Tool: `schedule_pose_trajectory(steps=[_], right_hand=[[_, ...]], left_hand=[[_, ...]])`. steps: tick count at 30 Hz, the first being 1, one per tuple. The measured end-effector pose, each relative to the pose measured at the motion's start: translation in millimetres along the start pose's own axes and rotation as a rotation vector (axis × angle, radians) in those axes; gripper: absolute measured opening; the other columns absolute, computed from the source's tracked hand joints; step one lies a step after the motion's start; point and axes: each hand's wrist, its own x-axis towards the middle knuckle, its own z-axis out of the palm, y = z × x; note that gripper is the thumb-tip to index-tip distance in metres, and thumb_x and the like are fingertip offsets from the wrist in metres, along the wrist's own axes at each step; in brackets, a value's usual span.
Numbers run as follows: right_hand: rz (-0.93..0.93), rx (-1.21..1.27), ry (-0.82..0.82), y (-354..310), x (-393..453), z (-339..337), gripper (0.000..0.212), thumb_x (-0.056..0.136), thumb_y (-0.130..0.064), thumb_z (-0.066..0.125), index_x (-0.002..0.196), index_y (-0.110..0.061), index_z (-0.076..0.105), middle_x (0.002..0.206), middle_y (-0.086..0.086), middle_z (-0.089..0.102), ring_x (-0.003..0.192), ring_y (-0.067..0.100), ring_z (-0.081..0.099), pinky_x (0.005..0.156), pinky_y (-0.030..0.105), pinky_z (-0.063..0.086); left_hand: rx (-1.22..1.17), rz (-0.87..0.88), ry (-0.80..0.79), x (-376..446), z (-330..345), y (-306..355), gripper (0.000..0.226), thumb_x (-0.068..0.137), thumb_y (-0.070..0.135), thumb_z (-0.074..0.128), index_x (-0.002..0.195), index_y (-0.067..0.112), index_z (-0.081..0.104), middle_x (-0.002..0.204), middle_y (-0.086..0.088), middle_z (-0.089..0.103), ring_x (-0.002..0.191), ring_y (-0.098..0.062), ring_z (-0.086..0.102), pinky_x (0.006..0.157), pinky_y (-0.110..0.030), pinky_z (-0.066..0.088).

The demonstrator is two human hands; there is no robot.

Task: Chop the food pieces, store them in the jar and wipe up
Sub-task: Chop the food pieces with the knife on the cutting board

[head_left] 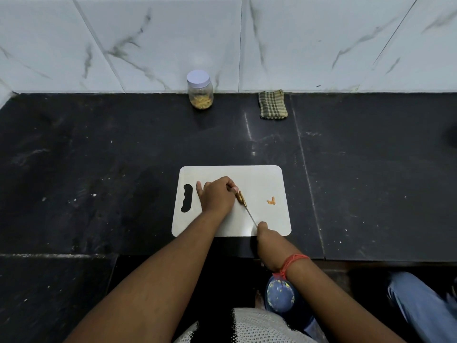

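Left hand (217,195) pins food piece (241,197) (half hidden) — right hand (265,233) grips knife (251,216).

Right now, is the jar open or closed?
Closed. The jar stands upright by the wall with its pale lid sitting on top. Yellowish food pieces fill only its bottom part.

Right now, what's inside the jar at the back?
The jar holds a layer of yellowish chopped pieces at the bottom; the rest looks empty. Its white lid is on, hiding the mouth.
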Motion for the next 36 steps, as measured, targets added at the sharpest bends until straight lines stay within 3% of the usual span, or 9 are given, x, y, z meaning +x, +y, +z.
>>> schedule_pose_trajectory(steps=[3,5,8,10,13,20,24,30,36], right_hand=[[0.027,0.045,0.0,2.9,-1.8,-0.6,0.016,0.097,-0.005,0.038,0.112,-0.007,0.04,0.094,0.01,0.051,0.082,0.024,0.051,0.072,0.031,0.041],[0.03,0.212,-0.019,7.1,-0.7,-2.4,0.007,0.095,-0.006,0.038,0.097,-0.013,0.04,0.084,0.006,0.049,0.074,0.02,0.051,0.066,0.03,0.04],[0.152,0.952,-0.238,12.2,-7.1,-9.6,0.011,0.097,-0.014,0.038,0.087,-0.018,0.041,0.06,0.004,0.039,0.039,0.014,0.029,0.041,0.018,0.028],[0.197,1.379,-0.415,16.0,-11.8,-13.0,0.015,0.1,-0.014,0.042,0.087,-0.019,0.047,0.057,0.002,0.031,0.033,0.009,0.019,0.038,0.009,0.022],[0.167,1.643,-0.516,18.7,-12.5,-12.0,0.015,0.101,-0.015,0.045,0.089,-0.012,0.055,0.057,0.002,0.028,0.03,0.006,0.018,0.034,0.007,0.022],[0.147,1.614,-0.353,10.0,-9.2,-16.2,0.003,0.101,-0.018,0.046,0.099,-0.016,0.047,0.055,0.002,0.031,0.03,0.007,0.019,0.039,0.009,0.014],[0.147,1.573,-0.262,3.3,-6.4,-24.0,0.015,0.103,-0.018,0.044,0.088,-0.015,0.047,0.055,0.003,0.031,0.03,0.008,0.019,0.038,0.009,0.018],[0.122,1.529,-0.197,-4.9,-0.5,-30.0,0.019,0.103,-0.017,0.044,0.084,-0.015,0.045,0.055,0.005,0.032,0.03,0.01,0.02,0.036,0.01,0.021],[0.115,1.514,-0.155,-9.3,8.9,-30.0,0.026,0.102,-0.018,0.045,0.077,-0.014,0.042,0.054,0.006,0.032,0.029,0.01,0.021,0.037,0.011,0.023]], left_hand=[[0.008,0.017,-0.035,3.8,-2.5,0.1,0.013,0.099,0.03,0.059,0.087,0.031,0.064,0.087,0.015,0.066,0.112,-0.019,0.057,0.123,-0.047,-0.005],[0.004,0.032,-0.05,3.9,-4.7,-1.4,0.014,0.099,0.03,0.059,0.086,0.032,0.062,0.082,0.017,0.061,0.112,-0.019,0.057,0.123,-0.048,-0.005],[0.012,0.071,-0.055,3.4,-7.1,-5.2,0.015,0.099,0.029,0.059,0.084,0.032,0.062,0.076,0.02,0.057,0.109,-0.019,0.058,0.123,-0.048,-0.002],[0.027,0.1,-0.055,3.1,-10.2,-7.3,0.014,0.098,0.03,0.059,0.085,0.032,0.063,0.081,0.018,0.059,0.109,-0.02,0.058,0.123,-0.05,0.001],[0.136,0.146,-0.067,5.3,-16.9,-9.2,0.013,0.098,0.039,0.059,0.09,0.032,0.065,0.1,0.01,0.062,0.116,-0.023,0.051,0.121,-0.056,0.009],[0.473,0.299,-0.096,14.4,-30.3,-14.7,0.036,0.098,0.052,0.051,0.102,0.023,0.072,0.118,0.001,0.057,0.12,-0.026,0.046,0.121,-0.058,0.011],[0.54,0.342,-0.08,12.6,-35.8,-20.5,0.051,0.1,0.058,0.041,0.095,0.02,0.074,0.114,0.002,0.055,0.116,-0.024,0.046,0.12,-0.059,0.011],[0.396,0.451,-0.076,9.0,-37.7,-28.3,0.032,0.099,0.042,0.049,0.125,0.029,0.063,0.123,0.002,0.057,0.119,-0.026,0.048,0.12,-0.058,0.013],[0.429,0.48,-0.159,5.7,-38.7,-24.5,0.024,0.098,0.027,0.05,0.116,0.031,0.065,0.117,0.004,0.056,0.115,-0.023,0.048,0.122,-0.052,0.008]])
